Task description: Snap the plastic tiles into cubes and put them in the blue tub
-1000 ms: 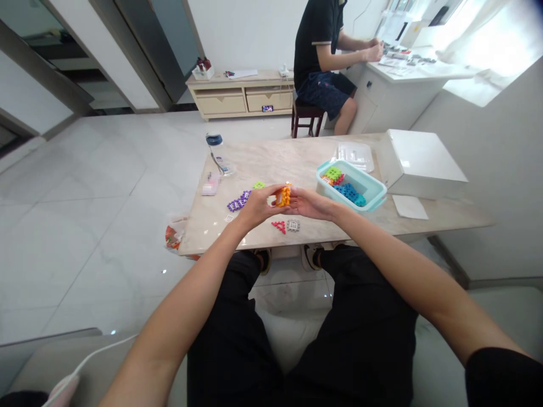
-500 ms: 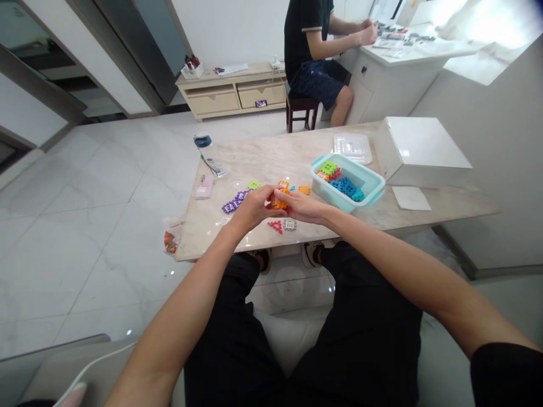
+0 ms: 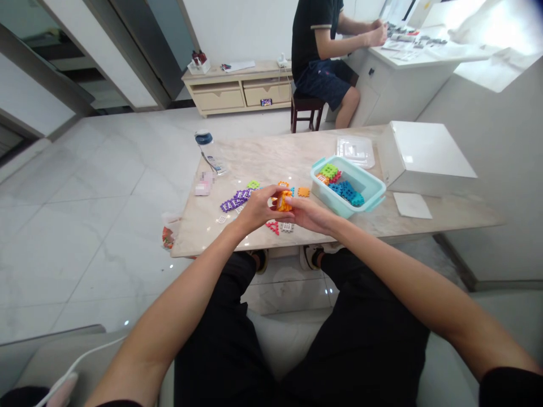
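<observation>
Between both hands, above the table, is a small stack of orange interlocking tiles. My left hand has its fingers and thumb curled round its left side. My right hand pinches it from the right, thumb on top. Behind the hands lie a row of purple tiles, a green tile and an orange tile. Nearer me are a red triangular piece and a grey tile. Part of the stack is hidden by my fingers.
A light-blue tub of coloured tiles stands to the right, its clear lid behind it. Further right is a white box. A water bottle stands at the back left. Across the room a person sits at another table.
The orange stack has been turned and tilted between my fingers. Both hands still hold it in nearly the same place. The whole view has shifted slightly.
</observation>
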A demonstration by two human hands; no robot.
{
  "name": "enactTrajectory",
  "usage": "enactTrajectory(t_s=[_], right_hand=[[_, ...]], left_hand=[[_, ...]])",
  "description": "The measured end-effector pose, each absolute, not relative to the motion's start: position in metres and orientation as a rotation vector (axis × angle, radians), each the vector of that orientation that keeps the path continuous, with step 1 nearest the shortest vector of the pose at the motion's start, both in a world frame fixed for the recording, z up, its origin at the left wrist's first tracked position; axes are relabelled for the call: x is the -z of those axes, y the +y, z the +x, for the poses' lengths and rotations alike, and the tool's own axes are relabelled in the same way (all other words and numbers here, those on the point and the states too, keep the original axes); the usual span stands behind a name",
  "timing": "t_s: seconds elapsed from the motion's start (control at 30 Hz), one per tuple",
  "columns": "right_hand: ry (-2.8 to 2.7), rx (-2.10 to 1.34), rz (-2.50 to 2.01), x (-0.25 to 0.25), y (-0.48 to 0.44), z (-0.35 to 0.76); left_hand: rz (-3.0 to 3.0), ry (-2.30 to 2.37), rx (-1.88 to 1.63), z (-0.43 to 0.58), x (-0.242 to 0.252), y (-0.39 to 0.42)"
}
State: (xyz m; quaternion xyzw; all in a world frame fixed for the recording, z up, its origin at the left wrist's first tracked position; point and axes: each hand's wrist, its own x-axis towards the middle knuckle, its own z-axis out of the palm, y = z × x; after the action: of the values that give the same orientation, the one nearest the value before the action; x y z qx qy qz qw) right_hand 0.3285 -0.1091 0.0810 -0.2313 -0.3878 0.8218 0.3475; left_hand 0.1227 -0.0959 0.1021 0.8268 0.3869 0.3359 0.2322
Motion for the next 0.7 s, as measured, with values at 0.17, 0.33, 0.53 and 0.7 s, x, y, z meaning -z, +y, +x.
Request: enactTrajectory(t_s=[0.17, 0.33, 0.53, 0.7], right_hand=[[-1.07, -2.081, -0.638, -0.0837, -0.1134, 0.3368], [-1.15, -2.035, -0.64, -0.0875, -0.1165, 0.3376], [-1.206, -2.039, -0.652, -0.0867, -0.1166, 0.3377], [-1.22, -2.08, -0.659, -0.0866, -0.1142, 0.3347]], left_hand=[[2.325, 0.971, -0.966, 0.1242, -0.1022, -0.1], [2.352, 0.895, -0.936, 0.1218, -0.1053, -0.1022], [2.382, 0.927, -0.878, 0.1186, -0.1046, -0.1034], [2.359, 0.991, -0.897, 0.1162, -0.1029, -0.1046]])
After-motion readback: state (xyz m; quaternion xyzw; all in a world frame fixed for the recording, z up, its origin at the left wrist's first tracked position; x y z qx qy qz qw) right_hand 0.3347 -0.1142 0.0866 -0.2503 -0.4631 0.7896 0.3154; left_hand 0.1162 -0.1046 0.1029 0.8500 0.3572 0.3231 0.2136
